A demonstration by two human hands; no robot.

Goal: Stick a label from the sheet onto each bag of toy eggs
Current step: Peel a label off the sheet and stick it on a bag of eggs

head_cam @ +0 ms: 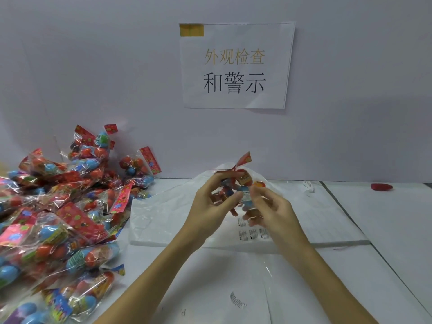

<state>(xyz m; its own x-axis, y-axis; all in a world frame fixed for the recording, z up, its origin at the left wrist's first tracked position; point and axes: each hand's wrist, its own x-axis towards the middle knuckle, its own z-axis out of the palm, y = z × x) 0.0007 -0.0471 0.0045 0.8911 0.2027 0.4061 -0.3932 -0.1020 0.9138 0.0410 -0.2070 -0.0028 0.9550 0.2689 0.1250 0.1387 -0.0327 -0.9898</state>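
Fingers of my left hand (211, 199) curled round a bag of toy eggs (236, 185) held above the table (385, 220), my right hand (266, 204) pinching a white label (246, 195) against its front, label sheet (251, 233) just below my fingers, pile of bags (58, 206) well to their left.

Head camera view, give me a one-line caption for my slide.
Both hands, left and right, hold a bag of toy eggs above the label sheet, beside a pile of bags.

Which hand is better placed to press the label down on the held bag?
Right. The right hand has fingertips at the white label on the bag. The left hand grips the bag, steadying it.
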